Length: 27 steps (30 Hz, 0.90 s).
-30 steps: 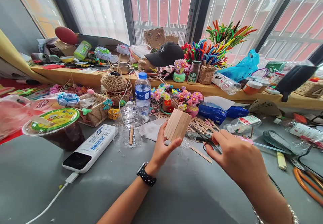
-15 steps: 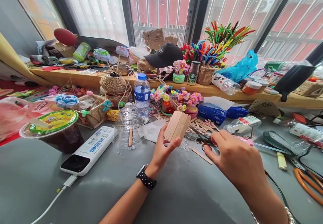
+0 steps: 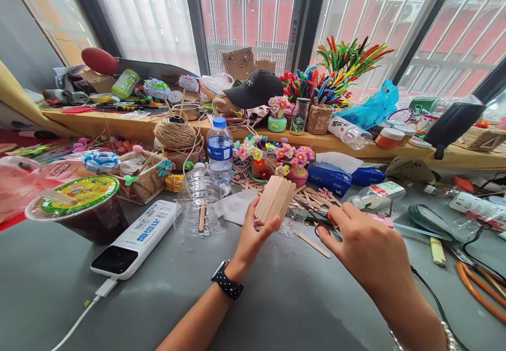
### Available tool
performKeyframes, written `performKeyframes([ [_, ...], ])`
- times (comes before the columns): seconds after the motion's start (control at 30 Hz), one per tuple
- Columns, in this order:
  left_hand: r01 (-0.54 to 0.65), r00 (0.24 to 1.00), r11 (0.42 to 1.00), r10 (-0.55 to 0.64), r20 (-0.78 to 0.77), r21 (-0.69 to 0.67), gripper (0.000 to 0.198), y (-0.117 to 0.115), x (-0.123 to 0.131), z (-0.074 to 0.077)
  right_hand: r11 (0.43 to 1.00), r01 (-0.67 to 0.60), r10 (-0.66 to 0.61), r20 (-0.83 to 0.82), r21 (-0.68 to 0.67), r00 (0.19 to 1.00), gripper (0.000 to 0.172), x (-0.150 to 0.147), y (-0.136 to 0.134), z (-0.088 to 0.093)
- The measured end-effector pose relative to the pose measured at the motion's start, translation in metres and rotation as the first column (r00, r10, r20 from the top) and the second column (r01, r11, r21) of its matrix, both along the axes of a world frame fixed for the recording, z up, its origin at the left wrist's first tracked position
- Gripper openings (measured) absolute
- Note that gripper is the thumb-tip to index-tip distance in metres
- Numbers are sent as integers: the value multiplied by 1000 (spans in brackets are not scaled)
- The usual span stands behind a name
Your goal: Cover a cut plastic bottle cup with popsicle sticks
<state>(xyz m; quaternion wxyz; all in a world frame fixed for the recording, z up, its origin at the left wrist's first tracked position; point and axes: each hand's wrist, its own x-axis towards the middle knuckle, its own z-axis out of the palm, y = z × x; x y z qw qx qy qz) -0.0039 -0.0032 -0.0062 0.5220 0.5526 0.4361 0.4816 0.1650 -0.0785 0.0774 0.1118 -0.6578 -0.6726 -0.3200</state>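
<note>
My left hand (image 3: 255, 240) holds a small panel of wooden craft sticks (image 3: 275, 199), set side by side and tilted up, with the thumb along its lower edge. Dark-handled scissors (image 3: 316, 218) are in my right hand (image 3: 366, 245), the fingers curled round the handles. Their blades point toward the panel's right side but look apart from it. Behind the panel lies a pile of loose craft sticks (image 3: 316, 197). One single craft stick (image 3: 313, 245) rests on the grey table between my hands.
Left of my hands are a cut clear plastic bottle (image 3: 190, 219), a white power bank (image 3: 138, 235) with a cable, and a lidded drink cup (image 3: 85, 219). A water bottle (image 3: 220, 153) stands behind. At right lie orange-handled scissors (image 3: 476, 288) and a glue stick (image 3: 438, 252).
The whole view has shifted slightly to the left. Both hands keep their grips, and the panel and scissors stay in nearly the same position relative to each other.
</note>
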Motion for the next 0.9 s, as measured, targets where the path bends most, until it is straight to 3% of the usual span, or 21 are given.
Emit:
performKeyframes([
  [0.9, 23, 989, 991, -3, -146, 131, 67, -4, -3, 3, 996, -88, 88, 126, -13, 988, 33, 23, 1, 3],
])
